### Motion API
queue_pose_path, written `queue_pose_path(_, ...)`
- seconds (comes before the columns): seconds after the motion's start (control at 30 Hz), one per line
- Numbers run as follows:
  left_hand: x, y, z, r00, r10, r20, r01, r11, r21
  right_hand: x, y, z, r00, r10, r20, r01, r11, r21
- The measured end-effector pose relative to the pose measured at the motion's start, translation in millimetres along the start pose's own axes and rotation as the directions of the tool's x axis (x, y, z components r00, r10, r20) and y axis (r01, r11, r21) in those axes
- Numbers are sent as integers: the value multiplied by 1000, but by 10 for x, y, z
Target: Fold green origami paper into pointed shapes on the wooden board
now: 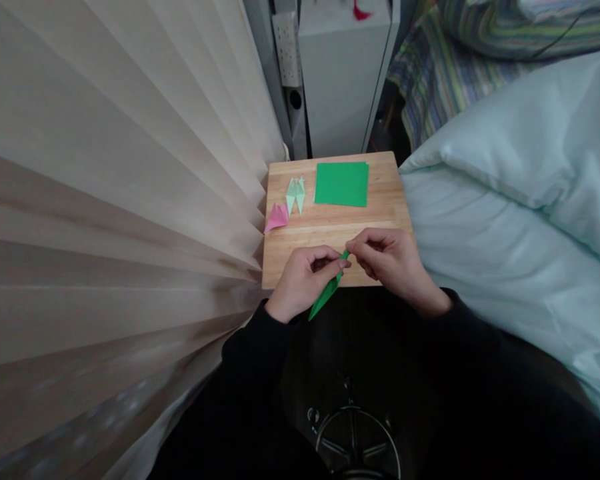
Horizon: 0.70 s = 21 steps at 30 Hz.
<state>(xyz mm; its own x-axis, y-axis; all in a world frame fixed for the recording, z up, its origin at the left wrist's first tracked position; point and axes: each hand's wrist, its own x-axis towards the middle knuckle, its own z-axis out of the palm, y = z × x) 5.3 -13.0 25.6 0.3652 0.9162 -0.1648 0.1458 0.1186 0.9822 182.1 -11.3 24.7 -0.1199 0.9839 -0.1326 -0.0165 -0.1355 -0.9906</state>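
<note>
A narrow piece of folded green paper is held over the near edge of the small wooden table. My left hand pinches it between thumb and fingers, and its pointed lower end hangs towards me. My right hand grips the thin upper tip with thumb and forefinger. Farther back on the tabletop lies a stack of green paper sheets. Left of the stack are pale green folded paper figures, with a pink folded paper figure beside them at the table's left side.
The wooden table stands between a pleated cream curtain on the left and a bed with a pale blue quilt on the right. A grey cabinet rises behind it. Below me is a round metal stool base.
</note>
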Motion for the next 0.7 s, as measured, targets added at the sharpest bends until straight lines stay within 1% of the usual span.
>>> queue_pose_path(0.1,-1,-20,2,1000,-23,1,23,1000,-15,14,2,-22,995,-7,-103,9,1000,18)
queue_pose_path(0.13,1,-32,1,999,-34,-7,34,999,-24,20,4,-31,993,-10,-121,12,1000,18)
queue_pose_path(0.17,3,-46,-1,999,-45,-20,44,998,-39,26,8,-39,993,-15,-115,16,1000,12)
queue_pose_path(0.2,6,-59,-2,998,-54,-36,52,997,-58,31,13,-46,996,-21,-84,21,1000,0)
queue_pose_path(0.3,14,-88,-8,995,-66,-71,58,992,-113,41,33,-53,998,-33,62,34,999,-27)
queue_pose_path(0.33,16,-91,-10,995,-65,-69,56,991,-123,43,39,-51,995,-31,90,33,999,-24)
queue_pose_path(0.53,9,-92,-20,998,-62,11,63,992,-112,61,40,-40,992,40,117,-48,997,60)
queue_pose_path(0.7,23,-123,-2,1000,-26,15,27,997,-75,74,58,-44,991,85,103,-91,994,56)
